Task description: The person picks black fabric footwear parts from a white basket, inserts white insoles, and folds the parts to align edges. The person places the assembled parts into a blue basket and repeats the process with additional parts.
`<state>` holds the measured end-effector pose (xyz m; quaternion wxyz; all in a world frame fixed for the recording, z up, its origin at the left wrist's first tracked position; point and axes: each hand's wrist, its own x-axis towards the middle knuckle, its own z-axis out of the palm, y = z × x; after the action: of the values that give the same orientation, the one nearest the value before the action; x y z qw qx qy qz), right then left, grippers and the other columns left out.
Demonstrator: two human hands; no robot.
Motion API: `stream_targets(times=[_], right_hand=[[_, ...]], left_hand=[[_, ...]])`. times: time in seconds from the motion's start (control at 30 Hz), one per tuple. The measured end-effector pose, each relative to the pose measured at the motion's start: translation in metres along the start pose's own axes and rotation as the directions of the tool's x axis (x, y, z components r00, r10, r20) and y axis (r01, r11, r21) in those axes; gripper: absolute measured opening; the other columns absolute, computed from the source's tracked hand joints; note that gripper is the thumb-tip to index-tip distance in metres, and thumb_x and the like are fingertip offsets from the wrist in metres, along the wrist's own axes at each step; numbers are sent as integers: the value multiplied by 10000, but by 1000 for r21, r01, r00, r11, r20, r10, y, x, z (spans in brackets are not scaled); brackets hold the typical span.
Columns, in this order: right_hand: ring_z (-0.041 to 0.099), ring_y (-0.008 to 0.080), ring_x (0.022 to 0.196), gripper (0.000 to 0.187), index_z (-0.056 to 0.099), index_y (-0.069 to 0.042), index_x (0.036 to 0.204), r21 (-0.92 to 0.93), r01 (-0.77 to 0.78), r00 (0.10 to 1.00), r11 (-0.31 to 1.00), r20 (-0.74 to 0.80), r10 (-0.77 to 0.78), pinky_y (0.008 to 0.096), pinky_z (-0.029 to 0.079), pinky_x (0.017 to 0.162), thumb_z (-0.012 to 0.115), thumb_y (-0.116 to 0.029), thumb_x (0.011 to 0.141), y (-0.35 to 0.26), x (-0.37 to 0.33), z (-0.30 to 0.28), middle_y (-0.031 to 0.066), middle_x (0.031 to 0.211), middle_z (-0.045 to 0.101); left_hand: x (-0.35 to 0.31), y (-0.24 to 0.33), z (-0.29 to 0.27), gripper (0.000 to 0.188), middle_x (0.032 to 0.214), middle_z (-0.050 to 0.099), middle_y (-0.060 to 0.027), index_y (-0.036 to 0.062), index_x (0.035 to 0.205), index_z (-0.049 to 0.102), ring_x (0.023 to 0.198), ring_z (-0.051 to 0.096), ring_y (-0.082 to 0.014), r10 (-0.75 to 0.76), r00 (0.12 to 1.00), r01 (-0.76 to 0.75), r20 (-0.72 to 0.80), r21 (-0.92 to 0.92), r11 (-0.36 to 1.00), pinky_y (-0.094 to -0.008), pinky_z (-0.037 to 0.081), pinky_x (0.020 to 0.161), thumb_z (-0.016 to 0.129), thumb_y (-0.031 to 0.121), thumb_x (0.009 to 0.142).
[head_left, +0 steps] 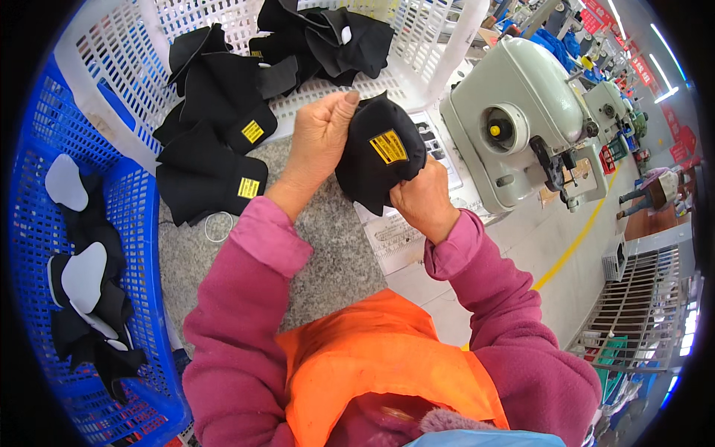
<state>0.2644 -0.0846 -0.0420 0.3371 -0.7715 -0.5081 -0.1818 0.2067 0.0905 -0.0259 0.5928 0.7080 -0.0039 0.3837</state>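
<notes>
Between my two hands, a soft black fabric piece (356, 170) is held up, rounded like a bootie, with a yellow printed label facing up. My left hand (316, 141) pinches its upper left edge, thumb upward. Closed fingers of my right hand (428, 197) grip its lower right edge. To the left of my left hand, two similar black pieces with yellow labels (252, 132) overlap on the grey speckled worktop (328, 261). A thin white ring (218, 227) lies near them.
A white plastic basket (119, 52) with more black pieces stands at the far side. On the left, a blue basket (141, 246) holds black pieces and white pads. A pale green sewing machine (514, 112) stands to the right; beyond are a metal rack (633, 305) and a person (655, 190).
</notes>
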Motion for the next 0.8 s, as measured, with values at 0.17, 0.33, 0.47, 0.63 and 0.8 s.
stream_targets(times=[0.17, 0.33, 0.47, 0.63, 0.8], right_hand=[[588, 345, 609, 61, 592, -49, 681, -7, 22, 999, 1000, -33, -22, 442, 477, 572, 650, -40, 662, -3, 3, 2, 128, 616, 584], [589, 335, 607, 96, 608, -61, 716, -33, 84, 996, 996, -25, -85, 438, 478, 592, 665, -33, 644, 0, 4, 1, 111, 624, 593], [586, 328, 594, 147, 626, -79, 781, -44, 166, 980, 985, -104, -170, 436, 475, 583, 692, -63, 651, 9, 3, 5, 89, 623, 597], [595, 318, 595, 134, 617, -77, 773, -73, 90, 996, 993, -20, -92, 432, 479, 554, 713, -93, 680, 8, 3, 18, 89, 633, 610], [600, 319, 594, 194, 586, -73, 803, -122, 134, 990, 983, 62, -127, 420, 476, 616, 737, -145, 704, 0, -5, 5, 91, 647, 624]], left_hand=[[-1, -3, 5, 421, 575, 372, -83, -6, 747, 509, 553, 333, -126, 165, 983, -145, -83, 204, 968, -319, 350, 504, 536, 316, 1018], [-1, -1, 3, 381, 562, 420, -147, 2, 756, 522, 479, 363, -274, 212, 975, -184, -67, 292, 938, -363, 368, 478, 540, 282, 1013], [0, -7, 1, 342, 579, 469, -172, 30, 747, 533, 492, 463, -371, 240, 967, -195, -79, 371, 908, -394, 377, 468, 542, 250, 1009], [7, -14, 6, 334, 592, 514, -179, 61, 736, 534, 545, 531, -405, 341, 939, -284, -37, 473, 834, -426, 397, 469, 522, 252, 1010], [25, -18, -2, 342, 594, 539, -169, 81, 714, 526, 547, 551, -402, 403, 911, -365, 82, 615, 699, -452, 410, 460, 541, 277, 993]])
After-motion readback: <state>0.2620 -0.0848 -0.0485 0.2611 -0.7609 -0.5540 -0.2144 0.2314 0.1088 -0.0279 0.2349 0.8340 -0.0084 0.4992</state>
